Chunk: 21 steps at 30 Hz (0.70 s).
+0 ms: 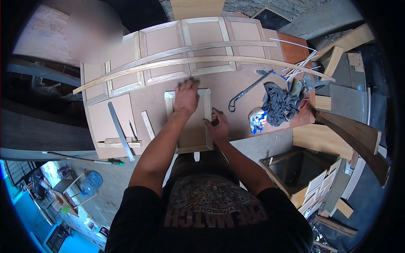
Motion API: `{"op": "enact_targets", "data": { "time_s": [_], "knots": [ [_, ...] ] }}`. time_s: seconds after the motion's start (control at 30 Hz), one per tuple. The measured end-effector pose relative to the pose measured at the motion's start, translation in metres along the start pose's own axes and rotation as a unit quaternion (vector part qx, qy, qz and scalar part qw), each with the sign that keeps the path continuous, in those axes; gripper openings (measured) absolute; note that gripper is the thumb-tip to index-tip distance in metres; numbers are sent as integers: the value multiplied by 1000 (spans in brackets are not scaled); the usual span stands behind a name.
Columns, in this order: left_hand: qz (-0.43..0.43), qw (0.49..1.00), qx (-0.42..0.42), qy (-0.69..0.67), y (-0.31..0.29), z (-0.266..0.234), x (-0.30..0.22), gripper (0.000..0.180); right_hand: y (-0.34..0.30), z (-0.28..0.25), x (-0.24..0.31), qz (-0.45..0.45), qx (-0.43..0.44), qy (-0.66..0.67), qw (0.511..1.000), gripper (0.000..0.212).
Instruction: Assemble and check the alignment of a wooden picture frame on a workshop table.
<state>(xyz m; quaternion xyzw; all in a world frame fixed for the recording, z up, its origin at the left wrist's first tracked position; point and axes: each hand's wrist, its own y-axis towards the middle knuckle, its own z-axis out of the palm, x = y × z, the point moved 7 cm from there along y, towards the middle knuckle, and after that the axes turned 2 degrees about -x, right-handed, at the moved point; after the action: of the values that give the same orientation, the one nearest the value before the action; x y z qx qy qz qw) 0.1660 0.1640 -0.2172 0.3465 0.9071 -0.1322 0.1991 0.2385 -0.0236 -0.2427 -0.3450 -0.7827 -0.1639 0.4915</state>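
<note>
A small rectangular wooden frame (207, 105) with a flat brown panel lies on the workbench, its near end overhanging the edge close to my body. My left hand (187, 97) rests over the frame's far end, palm down, fingers reaching across the far rail. At the frame's right side rail is my right hand (217, 126), its fingers curled and the thumb by the rail. A dark spot shows between thumb and fingers, too small to make out. White material (168, 95) covers the far left corner of the frame.
A long panelled wooden frame (206, 66) with two long strips (168, 60) spans the bench's far side. Rightward lie a hacksaw (249, 92), a blue-white packet (257, 120) and dark cloth (280, 104). A metal ruler (120, 130) and wood strip (147, 125) are leftward. Another person (95, 31) is far left.
</note>
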Motion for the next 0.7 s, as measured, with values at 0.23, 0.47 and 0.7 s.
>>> {"op": "enact_targets", "data": {
  "time_s": [0.23, 0.47, 0.7],
  "knots": [
    [-115, 980, -143, -76, -92, -34, 41, 65, -7, -16, -2, -15, -1, 5, 1000, 57],
    [-222, 945, -163, -175, -177, -2, 95, 71, -16, -20, -9, -48, 6, -30, 998, 52],
    [-203, 966, -91, -134, -186, 2, 80, 78, 11, -18, 22, -175, 28, -175, 968, 64]
  ]
}}
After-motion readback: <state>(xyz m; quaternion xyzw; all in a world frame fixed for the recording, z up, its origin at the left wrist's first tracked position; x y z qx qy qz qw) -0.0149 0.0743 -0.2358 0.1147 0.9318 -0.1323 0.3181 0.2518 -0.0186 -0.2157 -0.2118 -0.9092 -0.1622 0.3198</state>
